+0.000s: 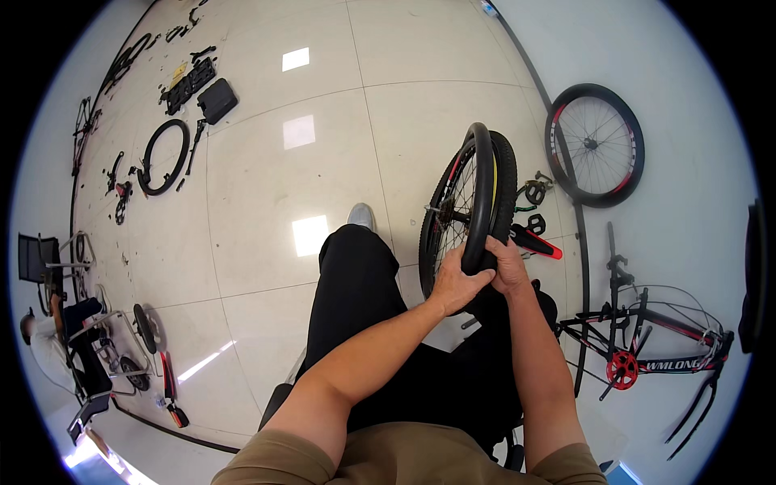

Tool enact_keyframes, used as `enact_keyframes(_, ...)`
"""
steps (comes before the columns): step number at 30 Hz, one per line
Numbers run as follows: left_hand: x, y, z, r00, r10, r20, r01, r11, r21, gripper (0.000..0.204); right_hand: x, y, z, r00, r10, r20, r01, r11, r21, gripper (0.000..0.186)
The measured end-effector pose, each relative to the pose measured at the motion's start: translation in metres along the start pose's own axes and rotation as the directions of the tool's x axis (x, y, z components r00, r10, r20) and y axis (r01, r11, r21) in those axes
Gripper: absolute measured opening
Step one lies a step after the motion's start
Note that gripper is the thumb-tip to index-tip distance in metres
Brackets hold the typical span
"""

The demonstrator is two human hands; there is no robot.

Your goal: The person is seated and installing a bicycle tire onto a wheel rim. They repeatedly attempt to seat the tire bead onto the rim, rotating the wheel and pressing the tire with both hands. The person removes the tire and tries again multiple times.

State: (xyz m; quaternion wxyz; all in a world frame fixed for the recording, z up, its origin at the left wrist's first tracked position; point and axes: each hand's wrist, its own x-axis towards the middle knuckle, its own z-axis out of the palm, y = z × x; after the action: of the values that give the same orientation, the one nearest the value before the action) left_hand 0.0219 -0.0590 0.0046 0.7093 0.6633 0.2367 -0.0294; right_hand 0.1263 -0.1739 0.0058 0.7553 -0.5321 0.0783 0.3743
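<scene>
A bicycle wheel point(507, 174) with a knobby black tyre, thin spokes and a rear hub stands upright in front of my right leg. Over it loops a smooth black inner tube point(482, 186), which looks plump. My left hand point(462, 283) is closed around the near end of this tube, its thumb pointing right. Just beside it, my right hand point(508, 267) grips the same end from the right. The palms and some fingertips are hidden behind the tube, and the wheel's lowest part is covered by my hands and legs.
Pedals point(536, 224), a black and red saddle point(537, 242) and small parts lie right of the wheel. Another wheel point(594, 145) leans on the wall, near a bicycle frame point(671, 323). An open tool case point(190, 85) and a tyre point(164, 158) lie far left. A person point(52, 347) sits left.
</scene>
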Motion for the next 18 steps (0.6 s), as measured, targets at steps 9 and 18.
enact_keyframes(9,-0.004,0.004,0.003,0.999,0.043,-0.020,-0.045,0.995,-0.087,0.055,-0.004,0.003,-0.003,1.000,0.006,0.030,-0.007,1.000,0.009,0.029)
enact_keyframes(18,-0.002,0.001,0.003,0.997,0.056,0.044,-0.054,0.997,-0.052,0.058,-0.003,0.004,-0.012,1.000,0.025,0.013,-0.025,1.000,0.005,0.030)
